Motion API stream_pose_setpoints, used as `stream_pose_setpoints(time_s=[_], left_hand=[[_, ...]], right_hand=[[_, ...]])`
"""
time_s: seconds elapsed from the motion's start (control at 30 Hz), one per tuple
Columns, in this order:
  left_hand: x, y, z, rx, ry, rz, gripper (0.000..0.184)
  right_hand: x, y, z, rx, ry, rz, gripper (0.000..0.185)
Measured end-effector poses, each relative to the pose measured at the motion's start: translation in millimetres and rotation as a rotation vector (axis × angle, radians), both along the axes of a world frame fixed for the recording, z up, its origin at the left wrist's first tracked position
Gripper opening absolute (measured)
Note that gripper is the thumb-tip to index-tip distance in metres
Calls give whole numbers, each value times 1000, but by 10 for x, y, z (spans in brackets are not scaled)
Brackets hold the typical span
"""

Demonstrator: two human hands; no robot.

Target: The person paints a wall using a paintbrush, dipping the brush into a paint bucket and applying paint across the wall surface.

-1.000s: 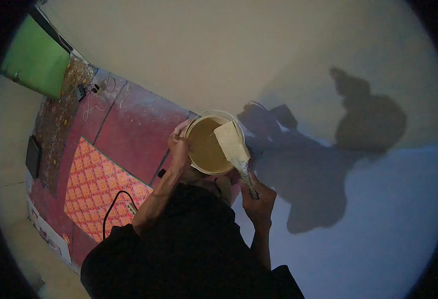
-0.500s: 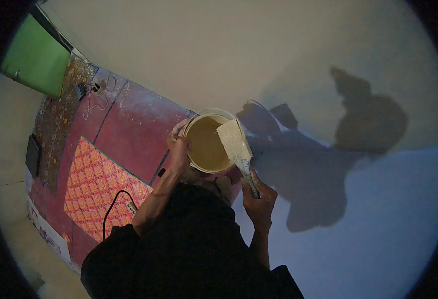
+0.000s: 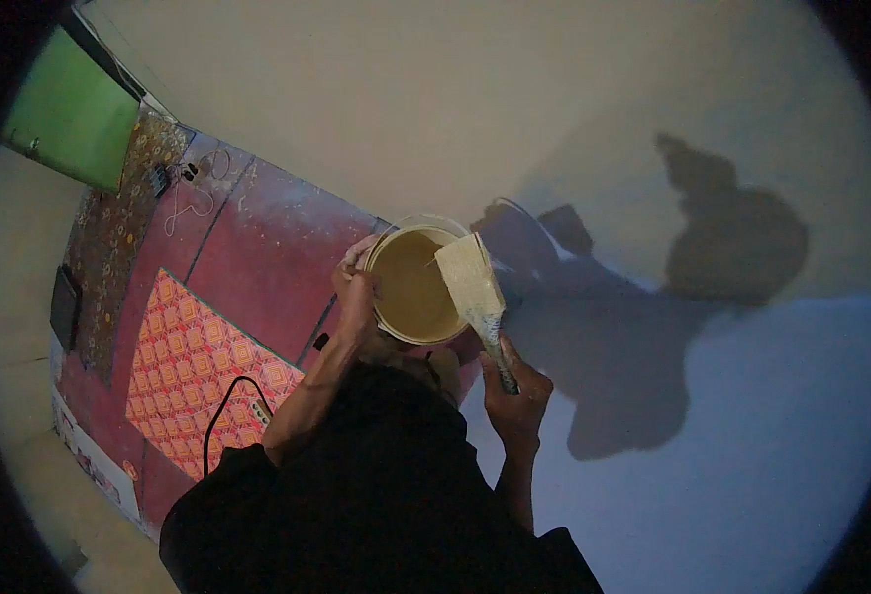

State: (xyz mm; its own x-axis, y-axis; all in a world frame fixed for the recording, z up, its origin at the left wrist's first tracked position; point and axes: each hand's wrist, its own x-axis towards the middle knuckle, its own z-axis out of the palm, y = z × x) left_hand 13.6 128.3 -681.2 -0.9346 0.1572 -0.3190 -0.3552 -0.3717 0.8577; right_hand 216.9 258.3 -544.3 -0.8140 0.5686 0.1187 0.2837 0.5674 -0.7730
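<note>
Over the red floor (image 3: 277,223) and close to the wall (image 3: 435,109), holds a round bucket (image 3: 420,342) by its left side, with the left grip (image 3: 359,277) clenched at the rim. Contains yellowish-tan liquid (image 3: 409,287), visible across most of the opening; cannot tell how deep. With the right grip (image 3: 516,396) closed around the paint-marked handle, holds a brush (image 3: 470,277) across the bucket's right edge, its wide head coated pale cream. Cannot tell whether it touches the rim. Farther left, shows an orange patterned mat (image 3: 193,366) under a black cable (image 3: 215,416).
</note>
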Motion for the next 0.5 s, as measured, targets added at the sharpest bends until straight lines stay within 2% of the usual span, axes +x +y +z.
stream_pose_setpoints(time_s=[0.07,0.17,0.27,0.4,0.43,0.5], left_hand=[[8,-4,-4,-57,47,-2,38],[10,9,33,-69,-14,-3,29],[12,6,13,-50,10,0,27],[25,8,162,-89,1,-15,33],[32,28,169,-29,3,4,36],[33,48,180,32,8,23,39]], right_hand=[[-15,-11,54,-6,5,-14,32],[0,-3,51,14,-14,-11,33],[48,9,-50,41,13,-8,34],[-14,-81,-152,-81,-23,-19,35],[-31,-103,-186,-158,-37,15,35],[-32,-132,-281,-116,-76,16,35]])
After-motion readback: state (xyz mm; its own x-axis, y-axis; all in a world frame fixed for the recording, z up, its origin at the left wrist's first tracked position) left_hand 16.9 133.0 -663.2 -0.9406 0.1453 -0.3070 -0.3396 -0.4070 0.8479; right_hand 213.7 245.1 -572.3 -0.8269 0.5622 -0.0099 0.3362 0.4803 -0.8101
